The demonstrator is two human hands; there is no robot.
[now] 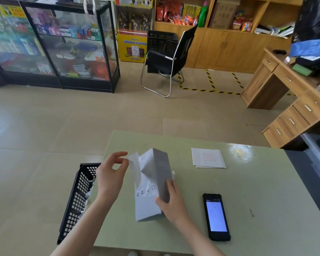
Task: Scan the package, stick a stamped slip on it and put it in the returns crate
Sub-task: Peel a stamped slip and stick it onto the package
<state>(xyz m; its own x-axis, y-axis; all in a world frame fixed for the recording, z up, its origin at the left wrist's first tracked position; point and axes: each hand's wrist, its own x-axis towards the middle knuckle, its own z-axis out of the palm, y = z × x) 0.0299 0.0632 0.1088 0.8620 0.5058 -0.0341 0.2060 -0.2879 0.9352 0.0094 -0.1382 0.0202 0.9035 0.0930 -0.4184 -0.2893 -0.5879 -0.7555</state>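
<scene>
A white and grey box, the package [151, 183], stands tilted on the pale green table [248, 191]. My right hand [171, 202] grips its lower right edge. My left hand [112, 174] pinches a thin white slip [135, 163] by its top corner, and the slip hangs against the package's left face. A stack of white slips with a red stamp [208, 157] lies further back on the table. The black handheld scanner [216, 216] lies screen up to the right of my right hand. A black perforated crate [78, 198] sits off the table's left edge.
A dark counter edge [314, 174] borders the table on the right. Beyond are a black chair [166, 60], glass display cases [63, 43], a wooden desk with drawers [288, 100] and hazard tape on the tiled floor.
</scene>
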